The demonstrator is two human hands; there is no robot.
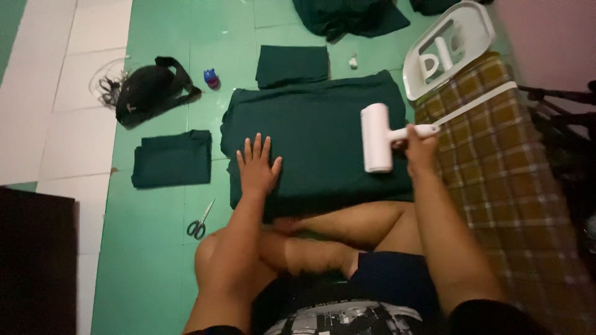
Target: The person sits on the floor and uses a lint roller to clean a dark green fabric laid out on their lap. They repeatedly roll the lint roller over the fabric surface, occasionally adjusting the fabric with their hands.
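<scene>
Dark green cloth (323, 142), folded into a broad slab, lies on the green tiled floor (155, 248) right in front of the person's crossed legs. Left hand (256, 166) presses flat on its near left part, fingers spread wide, nothing in its grip. Right hand (419, 147) has its grip closed round the handle of a white lint roller (377, 138), and the roller drum sits on the cloth close to its right edge. That right edge runs just beside a brown checked cloth (496, 180), so little room there; a white plastic stand (448, 49) rests at the checked cloth's far end. The cloth's near edge meets the legs.

Open floor lies to the left and far side. Count the folded green pieces there: two, one (172, 159) to the left, well apart, and one (292, 64) just beyond the far edge. A loose dark heap of fabric (347, 17) lies farther off. One pair of scissors (198, 224) lies near the left knee. One black bag (149, 90) sits at far left, one small blue and red object (212, 77) beside it.
</scene>
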